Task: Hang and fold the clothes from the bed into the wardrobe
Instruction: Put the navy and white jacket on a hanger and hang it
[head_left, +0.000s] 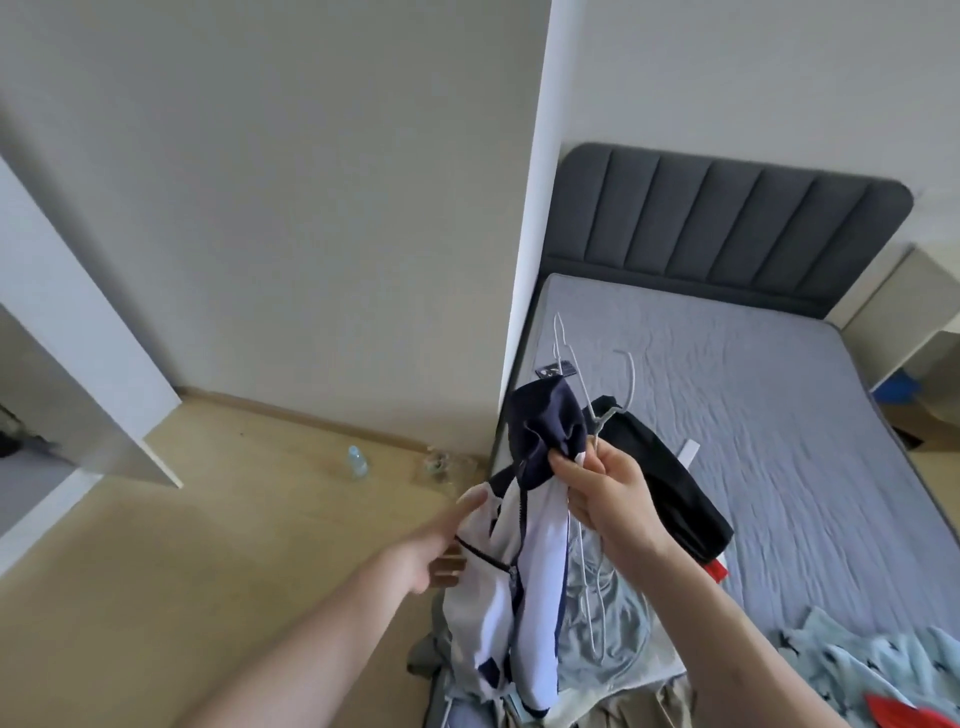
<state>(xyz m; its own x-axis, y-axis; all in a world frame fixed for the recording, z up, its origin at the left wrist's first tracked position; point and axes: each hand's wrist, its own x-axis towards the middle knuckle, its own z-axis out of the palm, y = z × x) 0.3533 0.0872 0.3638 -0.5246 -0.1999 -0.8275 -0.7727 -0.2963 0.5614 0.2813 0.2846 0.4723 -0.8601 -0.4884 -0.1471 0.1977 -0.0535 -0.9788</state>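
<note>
Right grip (605, 499) pinches jacket (519, 561) collar and hanger (597, 415) above the bed (779, 415) edge. Left grip (441, 545), fingers spread, touches the jacket's side. Bare floor (234, 519) lies left.

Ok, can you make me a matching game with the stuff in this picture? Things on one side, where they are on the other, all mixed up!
Things:
1. white and navy jacket
2. black garment
3. plastic bottle
4. red cloth

Places:
A. standing on the wooden floor near the wall
B. lying on the grey mattress, behind the right hand
C. at the bottom right corner, on the bed
D. held up by the collar, together with white wire hangers

Pairs: 1-D, 2-B, 3-A, 4-C
</note>
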